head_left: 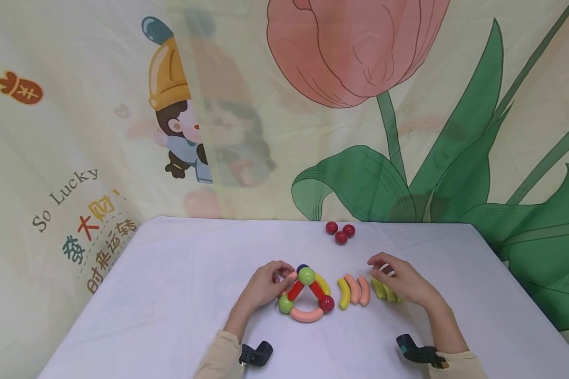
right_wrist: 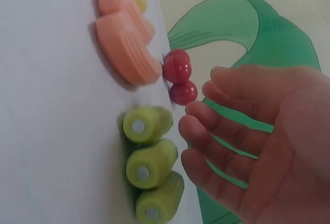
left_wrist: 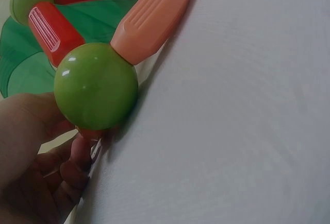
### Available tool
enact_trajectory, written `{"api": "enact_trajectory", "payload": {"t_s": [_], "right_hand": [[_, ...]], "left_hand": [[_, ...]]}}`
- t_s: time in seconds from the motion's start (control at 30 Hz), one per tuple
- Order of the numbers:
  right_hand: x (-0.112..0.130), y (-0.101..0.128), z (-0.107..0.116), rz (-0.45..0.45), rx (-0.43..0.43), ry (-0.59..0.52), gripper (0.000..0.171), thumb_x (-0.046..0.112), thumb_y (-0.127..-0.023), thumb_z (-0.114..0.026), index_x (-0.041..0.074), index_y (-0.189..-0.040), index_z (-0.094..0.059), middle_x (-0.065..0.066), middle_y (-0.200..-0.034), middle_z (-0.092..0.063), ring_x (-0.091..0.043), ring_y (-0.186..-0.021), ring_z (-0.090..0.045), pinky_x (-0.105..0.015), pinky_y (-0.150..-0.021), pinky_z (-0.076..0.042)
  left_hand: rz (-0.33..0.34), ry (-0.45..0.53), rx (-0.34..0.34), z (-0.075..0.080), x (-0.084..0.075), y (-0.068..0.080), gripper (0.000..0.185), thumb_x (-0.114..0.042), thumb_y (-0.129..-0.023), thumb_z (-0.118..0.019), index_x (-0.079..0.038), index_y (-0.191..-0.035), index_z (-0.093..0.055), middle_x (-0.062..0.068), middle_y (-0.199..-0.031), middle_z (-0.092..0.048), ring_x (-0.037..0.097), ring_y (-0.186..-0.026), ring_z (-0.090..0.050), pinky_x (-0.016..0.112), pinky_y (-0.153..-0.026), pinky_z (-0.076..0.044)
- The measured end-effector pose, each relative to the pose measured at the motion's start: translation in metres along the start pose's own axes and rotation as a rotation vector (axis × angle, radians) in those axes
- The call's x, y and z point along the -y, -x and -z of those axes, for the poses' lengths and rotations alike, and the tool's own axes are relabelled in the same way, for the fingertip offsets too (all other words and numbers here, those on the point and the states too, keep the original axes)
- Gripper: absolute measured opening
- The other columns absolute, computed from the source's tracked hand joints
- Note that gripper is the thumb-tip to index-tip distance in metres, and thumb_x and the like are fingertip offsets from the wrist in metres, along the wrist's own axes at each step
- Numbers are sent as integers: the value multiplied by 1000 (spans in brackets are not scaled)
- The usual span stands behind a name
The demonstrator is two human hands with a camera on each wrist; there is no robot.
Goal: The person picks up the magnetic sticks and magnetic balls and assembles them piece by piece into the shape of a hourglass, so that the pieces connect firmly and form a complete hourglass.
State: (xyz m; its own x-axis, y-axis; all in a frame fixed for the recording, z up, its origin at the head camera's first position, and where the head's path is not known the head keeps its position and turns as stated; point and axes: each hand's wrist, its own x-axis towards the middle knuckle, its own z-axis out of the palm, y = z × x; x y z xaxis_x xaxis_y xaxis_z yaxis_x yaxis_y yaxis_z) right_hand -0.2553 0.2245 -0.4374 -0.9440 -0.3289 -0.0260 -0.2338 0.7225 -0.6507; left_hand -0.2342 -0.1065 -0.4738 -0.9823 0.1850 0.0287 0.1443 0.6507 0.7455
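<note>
A frame of magnetic balls and sticks stands mid-table: a green ball (head_left: 306,276) on top, red sticks (head_left: 295,290) sloping down to a second green ball (head_left: 286,304) and a red ball (head_left: 326,303). A pink curved stick (head_left: 306,315) joins those two in front; a blue ball (head_left: 302,268) and a yellow curved stick (head_left: 323,285) show behind. My left hand (head_left: 264,284) pinches the pink curved stick on the frame's left side, its grip partly hidden by the green ball in the left wrist view. Holding nothing, my right hand (head_left: 404,276) hovers with loosely bent fingers over green sticks (right_wrist: 142,171).
Between frame and right hand lie a loose yellow curved stick (head_left: 344,293) and two pink curved sticks (head_left: 363,291). Three red balls (head_left: 341,238) sit near the back edge of the white-covered table (head_left: 170,316). A printed curtain (head_left: 246,105) hangs behind.
</note>
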Motion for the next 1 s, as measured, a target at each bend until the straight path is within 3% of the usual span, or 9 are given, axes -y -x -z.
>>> {"api": "enact_trajectory", "payload": {"t_s": [0.5,0.83,1.0], "right_hand": [[-21,9,17,-88,-10,48,29,21,-92,-59,7,-117,-58,-7,-100,-58,-22,-94,-53,-29,-71,-47],[-30,18,26,-189,161,20,35,22,-89,-62,4,-117,-54,-9,-95,-55,-20,-81,-52,-31,-64,-44],[-30,19,26,-222,191,27,38,25,-88,-64,4,-117,-54,-9,-94,-56,-19,-78,-52,-31,-64,-44]], "left_hand": [[3,7,5,0,0,0,22,-27,-88,-66,-21,-109,-64,-5,-89,-59,11,-69,-49,21,-54,-40],[10,6,7,0,0,-1,22,-27,-88,-66,-21,-109,-64,-5,-89,-58,11,-69,-49,21,-55,-40],[8,0,4,0,0,0,22,-27,-88,-66,-21,-109,-64,-5,-89,-58,11,-69,-48,21,-54,-40]]}}
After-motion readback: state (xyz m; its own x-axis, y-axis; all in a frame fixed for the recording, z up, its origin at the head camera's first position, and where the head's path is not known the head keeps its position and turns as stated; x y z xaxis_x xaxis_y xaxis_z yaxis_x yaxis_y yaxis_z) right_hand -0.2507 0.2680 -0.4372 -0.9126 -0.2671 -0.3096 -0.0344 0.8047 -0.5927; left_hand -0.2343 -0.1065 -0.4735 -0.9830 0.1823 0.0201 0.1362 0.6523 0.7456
